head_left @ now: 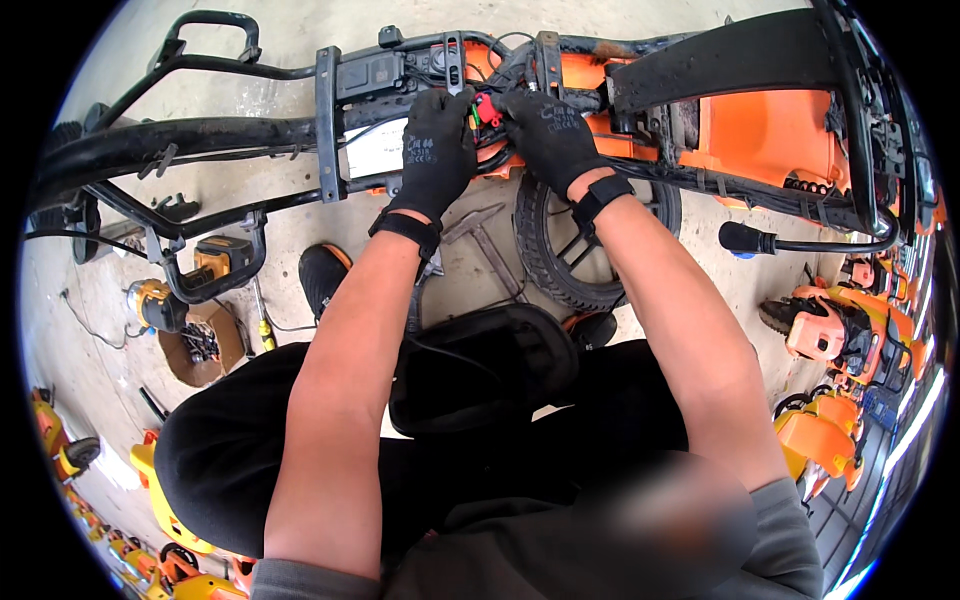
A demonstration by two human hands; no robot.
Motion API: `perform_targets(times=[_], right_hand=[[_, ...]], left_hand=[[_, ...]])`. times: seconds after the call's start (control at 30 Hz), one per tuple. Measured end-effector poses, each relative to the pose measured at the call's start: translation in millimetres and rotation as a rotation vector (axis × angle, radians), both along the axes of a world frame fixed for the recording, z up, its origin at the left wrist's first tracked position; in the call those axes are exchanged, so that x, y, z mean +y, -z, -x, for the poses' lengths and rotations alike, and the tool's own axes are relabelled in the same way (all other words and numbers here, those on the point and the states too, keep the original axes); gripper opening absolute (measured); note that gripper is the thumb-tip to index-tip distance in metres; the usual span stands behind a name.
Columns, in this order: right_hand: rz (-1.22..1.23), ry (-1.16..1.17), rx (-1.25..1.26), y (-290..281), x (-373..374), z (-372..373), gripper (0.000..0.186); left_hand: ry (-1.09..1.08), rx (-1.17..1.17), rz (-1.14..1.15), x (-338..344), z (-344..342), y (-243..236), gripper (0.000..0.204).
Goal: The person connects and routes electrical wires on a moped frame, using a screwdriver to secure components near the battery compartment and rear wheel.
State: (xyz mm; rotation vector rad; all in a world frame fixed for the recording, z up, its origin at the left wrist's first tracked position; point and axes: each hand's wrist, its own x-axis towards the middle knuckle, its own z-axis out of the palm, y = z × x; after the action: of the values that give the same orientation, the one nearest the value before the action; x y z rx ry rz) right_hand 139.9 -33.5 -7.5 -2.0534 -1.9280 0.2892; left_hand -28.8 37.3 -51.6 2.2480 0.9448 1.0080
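Both my hands wear black work gloves and meet at the middle of a black metal vehicle frame (pixel 328 130) with orange body panels. Between the fingertips shows a small red connector (pixel 487 109) with thin coloured wires beside it. My right hand (pixel 550 140) closes its fingers at the right of the connector and pinches it. On the other side, my left hand (pixel 438 150) has its fingers curled in by the wires; what exactly they grip is hidden. Just beyond the left hand sits a black rectangular box (pixel 370 76) between the frame tubes.
Below the frame lie a spoked wheel with a tyre (pixel 560 270), a hammer-like metal tool (pixel 490 250) and an open black bag (pixel 485 375). At left are a yellow-black power tool (pixel 222 260) and a cardboard box (pixel 205 350) of small parts. Orange vehicles (pixel 850 335) stand at right.
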Motion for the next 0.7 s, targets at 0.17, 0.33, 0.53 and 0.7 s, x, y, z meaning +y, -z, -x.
perform_targets(times=[0.17, 0.33, 0.53, 0.7], right_hand=[[0.016, 0.031, -0.005, 1.7, -0.4, 0.9, 0.027], [0.035, 0.073, -0.003, 1.1, -1.8, 8.3, 0.025], [-0.041, 0.109, -0.036, 2.3, -10.5, 16.8, 0.024], [-0.025, 0.213, 0.008, -8.2, -18.7, 37.2, 0.034]], left_hand=[[0.021, 0.046, -0.017, -2.0, 0.8, -0.4, 0.034], [0.000, 0.079, -0.016, 0.0, -0.7, 1.5, 0.032], [-0.036, 0.084, -0.017, -10.6, -5.4, -7.6, 0.035], [-0.007, 0.147, -0.028, -10.3, -1.4, -7.3, 0.033]])
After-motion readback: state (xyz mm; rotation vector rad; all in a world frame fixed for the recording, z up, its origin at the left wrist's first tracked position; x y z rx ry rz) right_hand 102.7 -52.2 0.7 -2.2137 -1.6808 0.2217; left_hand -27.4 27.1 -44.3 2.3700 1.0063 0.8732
